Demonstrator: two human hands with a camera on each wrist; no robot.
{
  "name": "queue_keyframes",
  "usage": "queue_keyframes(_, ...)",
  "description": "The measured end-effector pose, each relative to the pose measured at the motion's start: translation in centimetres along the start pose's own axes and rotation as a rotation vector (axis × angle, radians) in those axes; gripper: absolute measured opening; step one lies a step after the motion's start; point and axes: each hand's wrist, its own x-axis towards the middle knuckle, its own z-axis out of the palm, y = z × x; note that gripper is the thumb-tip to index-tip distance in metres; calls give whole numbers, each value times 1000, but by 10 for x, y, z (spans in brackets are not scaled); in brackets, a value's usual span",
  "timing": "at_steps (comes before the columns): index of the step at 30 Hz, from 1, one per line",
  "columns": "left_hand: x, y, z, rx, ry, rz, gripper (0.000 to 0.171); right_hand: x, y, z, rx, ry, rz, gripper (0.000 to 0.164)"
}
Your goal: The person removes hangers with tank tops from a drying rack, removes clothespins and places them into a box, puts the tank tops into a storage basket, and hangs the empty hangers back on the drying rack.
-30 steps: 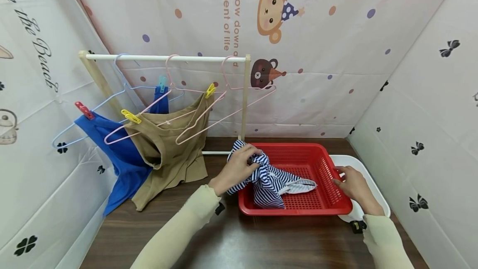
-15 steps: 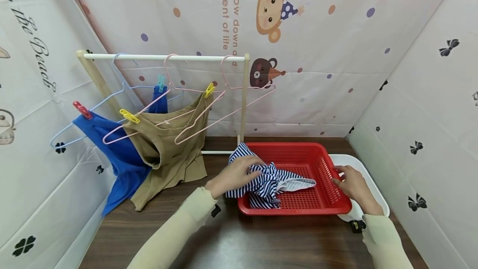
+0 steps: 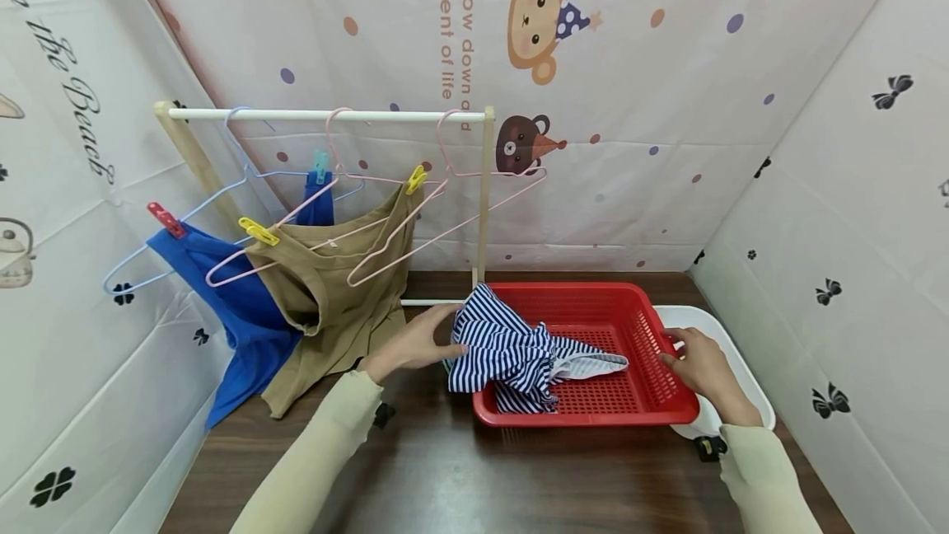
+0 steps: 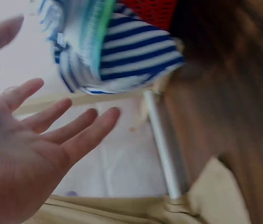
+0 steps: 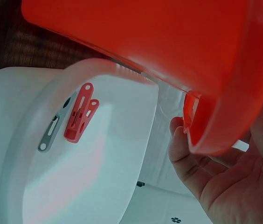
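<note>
A navy-and-white striped garment (image 3: pixel 493 344) lies bunched in the red basket (image 3: pixel 593 419), its left part draped over the rim. Just left of that draped part is my left hand (image 3: pixel 415 342), thumb and fingers spread. In the left wrist view, the left hand (image 4: pixel 38 144) is apart from the striped garment (image 4: pixel 141 51), whose green edge shows beside the stripes. My right hand (image 3: pixel 700 369) grips the basket's right side. Seen from the right wrist, the fingers (image 5: pixel 183 151) curl at the opening in the basket's end.
A white tray (image 3: pixel 704 321) sits under the basket's right side, holding a red clothespin (image 5: pixel 79 114) and a grey clothespin (image 5: pixel 56 123). On the rack (image 3: pixel 296 114) hang a pegged blue garment (image 3: pixel 252 328), a pegged tan garment (image 3: pixel 371 270) and a bare pink hanger (image 3: pixel 445 234).
My left hand has let go of the striped garment and moved left off it. The garment now lies flatter over the basket's left rim. The right hand stays put.
</note>
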Motion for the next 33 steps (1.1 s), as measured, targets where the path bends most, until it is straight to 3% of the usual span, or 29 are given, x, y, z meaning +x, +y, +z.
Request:
queue_keyframes(3,-2,-8,9,-67,-61,-27,83,0,0,0,-4,-3,4,52)
queue_keyframes(6,-1,-10,17,-115,-67,-17,78,0,1,-1,-3,-8,9,53)
queue_keyframes(11,4,-6,25,-68,19,23,55,-2,3,0,10,-18,29,55)
queue_keyframes(16,9,3,23,-27,150,85,33,-2,2,1,15,-5,19,54)
queue_keyframes(20,16,16,17,-27,242,120,25,-1,2,1,16,-2,21,53)
queue_keyframes(24,25,34,13,-36,286,184,21,0,3,1,11,-4,27,53)
queue_keyframes(29,39,57,18,-23,283,335,21,1,3,2,0,7,17,51)
queue_keyframes(33,45,74,23,13,193,422,25,1,3,2,6,8,14,51)
